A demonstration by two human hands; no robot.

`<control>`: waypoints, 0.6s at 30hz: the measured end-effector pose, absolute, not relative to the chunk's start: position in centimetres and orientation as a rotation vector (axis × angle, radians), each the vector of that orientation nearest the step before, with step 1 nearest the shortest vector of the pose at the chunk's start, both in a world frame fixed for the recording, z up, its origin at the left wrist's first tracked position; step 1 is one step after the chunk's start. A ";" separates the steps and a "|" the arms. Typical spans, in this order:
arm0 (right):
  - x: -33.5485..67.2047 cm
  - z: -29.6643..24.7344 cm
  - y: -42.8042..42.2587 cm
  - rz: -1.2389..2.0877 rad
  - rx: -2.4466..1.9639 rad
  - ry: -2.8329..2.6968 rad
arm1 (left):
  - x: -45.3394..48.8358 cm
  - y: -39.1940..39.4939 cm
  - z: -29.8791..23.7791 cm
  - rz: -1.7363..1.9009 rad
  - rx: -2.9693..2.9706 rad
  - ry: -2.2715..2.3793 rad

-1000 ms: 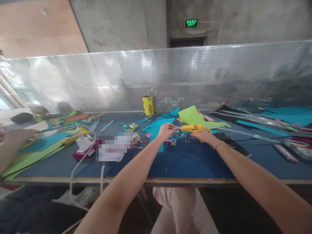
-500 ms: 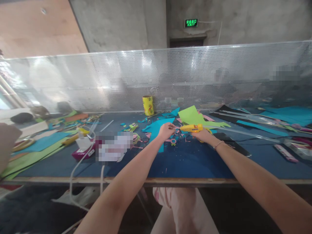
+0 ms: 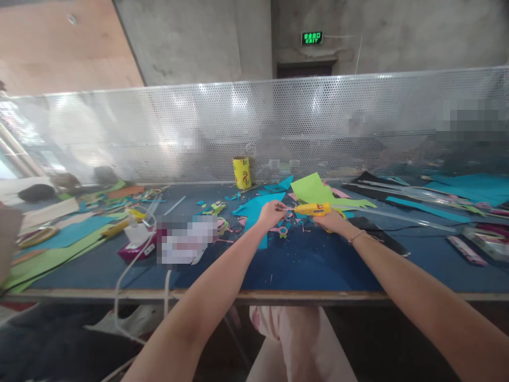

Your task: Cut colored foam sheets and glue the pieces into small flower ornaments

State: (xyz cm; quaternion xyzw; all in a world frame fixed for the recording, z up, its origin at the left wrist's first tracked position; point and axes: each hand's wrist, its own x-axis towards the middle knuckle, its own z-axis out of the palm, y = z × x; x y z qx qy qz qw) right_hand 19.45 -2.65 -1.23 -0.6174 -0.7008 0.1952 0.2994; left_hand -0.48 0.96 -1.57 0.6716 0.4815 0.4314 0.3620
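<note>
My right hand (image 3: 331, 219) grips a yellow and orange glue gun (image 3: 314, 209), whose nozzle points left toward my left hand (image 3: 271, 213). My left hand is closed in a pinch on a small paper piece that I cannot make out, right at the nozzle. Both hands hover over small pink and cyan paper cut-outs (image 3: 283, 231) on the blue table (image 3: 310, 262). A lime green sheet (image 3: 312, 188) and a cyan sheet (image 3: 254, 207) lie just behind the hands.
A yellow can (image 3: 242, 172) stands against the perforated metal screen (image 3: 254, 127). A white power strip with cable (image 3: 135, 233) lies at the left among coloured sheets. Black strips and clear rods (image 3: 397, 217) lie at the right. Another person's arm (image 3: 8, 239) shows at the far left edge.
My hands have barely moved. The other person's arm at the far left has drawn back toward the frame edge.
</note>
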 end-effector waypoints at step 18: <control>26.2 0.8 -1.3 0.681 -1.600 -1.323 | -0.9 0.1 -0.3 1.344 1.254 0.954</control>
